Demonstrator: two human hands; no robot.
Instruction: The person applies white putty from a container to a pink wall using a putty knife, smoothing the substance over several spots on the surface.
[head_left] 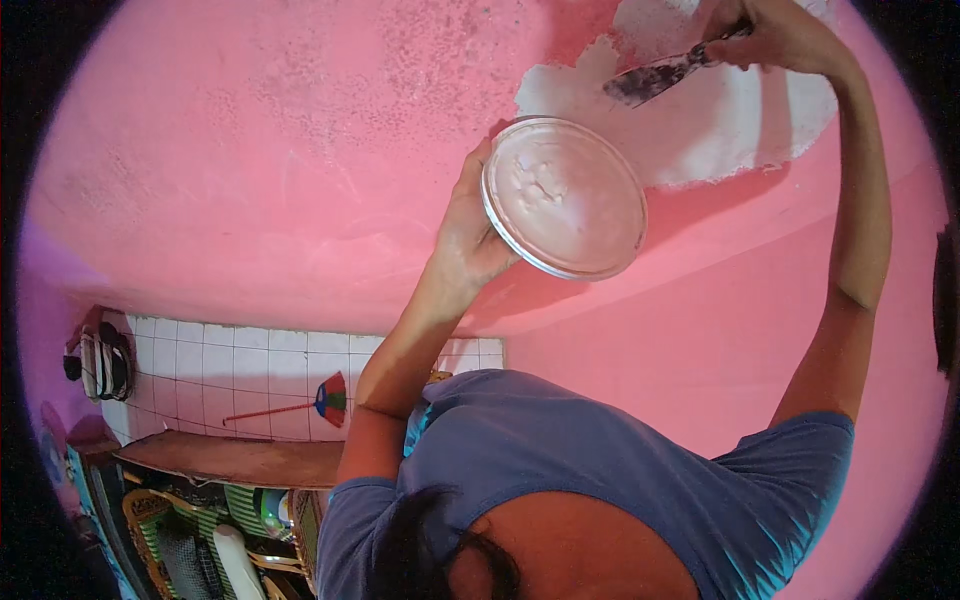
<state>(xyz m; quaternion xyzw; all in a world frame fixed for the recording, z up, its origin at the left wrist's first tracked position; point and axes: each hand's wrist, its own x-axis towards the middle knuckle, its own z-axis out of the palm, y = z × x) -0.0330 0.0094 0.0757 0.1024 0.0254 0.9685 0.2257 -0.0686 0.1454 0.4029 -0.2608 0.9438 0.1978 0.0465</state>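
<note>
My left hand [473, 225] is closed around the underside and edge of a round tub [564, 199], held tilted in front of the pink wall. Smooth pale paste with a small rough patch at its top left fills the tub. At the upper right my right hand [772, 38] grips a putty knife [655, 78] by its dark handle. The knife's smeared blade points left, in front of a white patch [690, 135] with ragged edges on the wall. Whether the blade touches the wall, I cannot tell.
Dark speckles mark the pink wall [250, 180] to the left. Below lies a white tiled floor [250, 350] with a red-handled broom [328, 399]. A brown board [240, 460], chairs with green stripes [240, 500] and stacked household things stand at the lower left.
</note>
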